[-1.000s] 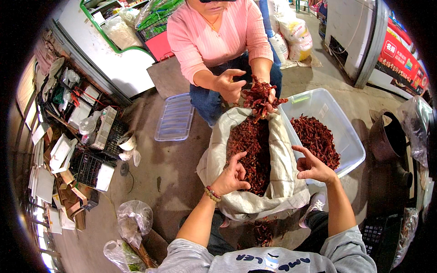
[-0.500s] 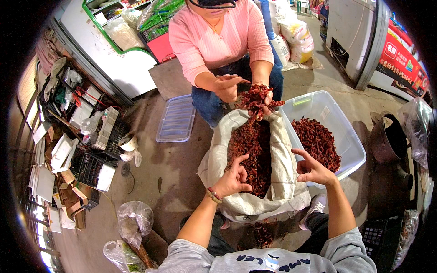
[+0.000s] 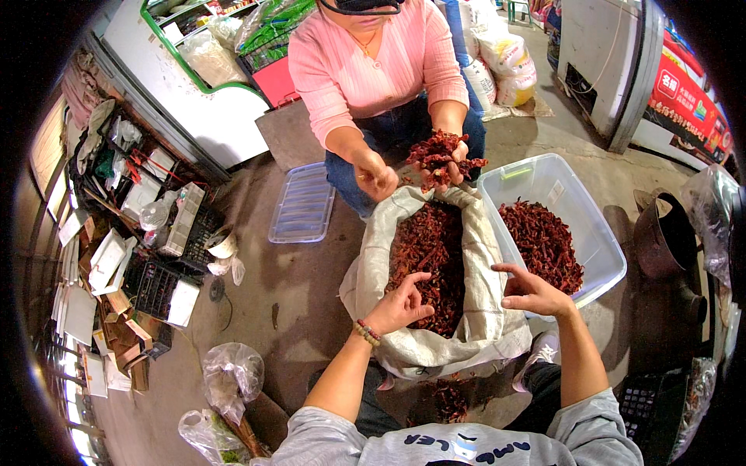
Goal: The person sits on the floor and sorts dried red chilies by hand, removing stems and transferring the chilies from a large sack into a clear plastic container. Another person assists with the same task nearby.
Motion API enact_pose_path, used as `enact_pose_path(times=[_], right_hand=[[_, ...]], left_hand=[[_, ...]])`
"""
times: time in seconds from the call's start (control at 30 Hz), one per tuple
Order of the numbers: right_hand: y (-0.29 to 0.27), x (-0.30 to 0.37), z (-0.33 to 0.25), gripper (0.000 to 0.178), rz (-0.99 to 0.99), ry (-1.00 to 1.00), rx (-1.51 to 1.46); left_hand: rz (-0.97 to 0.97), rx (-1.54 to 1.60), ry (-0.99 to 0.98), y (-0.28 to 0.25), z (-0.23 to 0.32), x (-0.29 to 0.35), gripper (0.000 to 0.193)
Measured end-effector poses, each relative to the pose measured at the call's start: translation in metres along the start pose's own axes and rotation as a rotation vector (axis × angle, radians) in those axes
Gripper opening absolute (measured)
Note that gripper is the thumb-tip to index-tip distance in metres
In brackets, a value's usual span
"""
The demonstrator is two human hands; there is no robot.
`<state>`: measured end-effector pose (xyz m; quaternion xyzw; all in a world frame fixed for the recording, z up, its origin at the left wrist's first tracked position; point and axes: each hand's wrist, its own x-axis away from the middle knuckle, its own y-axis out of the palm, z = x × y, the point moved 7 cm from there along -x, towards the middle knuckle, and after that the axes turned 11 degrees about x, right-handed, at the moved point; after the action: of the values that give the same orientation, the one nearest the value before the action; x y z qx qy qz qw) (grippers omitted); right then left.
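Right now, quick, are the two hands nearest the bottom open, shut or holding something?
Left hand: open, holding nothing, near the left side of the sack.
Right hand: open, holding nothing, near its right side.

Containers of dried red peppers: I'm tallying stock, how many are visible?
2: the white woven sack, centre, and the clear, rectangular plastic bin to its right; others may be hidden.

The sack looks like woven plastic, creased and mostly matt; the dried peppers are wrinkled with a faint gloss. The tub is smooth, translucent plastic (the ribbed lid is plastic too), and the floor looks like rough, matt concrete.
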<state>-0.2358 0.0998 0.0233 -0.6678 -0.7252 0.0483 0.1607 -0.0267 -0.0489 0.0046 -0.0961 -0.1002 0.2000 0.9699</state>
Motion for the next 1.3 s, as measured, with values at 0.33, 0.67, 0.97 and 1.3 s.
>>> enact_pose_path(times=[0.33, 0.67, 0.97, 1.3], right_hand=[[0.028, -0.008, 0.002, 0.07, -0.162, 0.03, 0.36], [0.034, -0.007, 0.02, 0.076, -0.235, 0.146, 0.468], [0.033, -0.003, 0.023, 0.074, -0.271, 0.218, 0.559], [0.037, -0.004, 0.023, 0.074, -0.274, 0.234, 0.583]], left_hand=[[-0.103, -0.624, -0.446, 0.039, -0.159, -0.028, 0.066], [-0.306, -0.764, -0.799, 0.083, -0.221, -0.064, 0.111], [-0.393, -0.872, -0.718, 0.114, -0.204, -0.089, 0.088], [-0.524, -1.016, -0.666, 0.127, -0.207, -0.081, 0.078]])
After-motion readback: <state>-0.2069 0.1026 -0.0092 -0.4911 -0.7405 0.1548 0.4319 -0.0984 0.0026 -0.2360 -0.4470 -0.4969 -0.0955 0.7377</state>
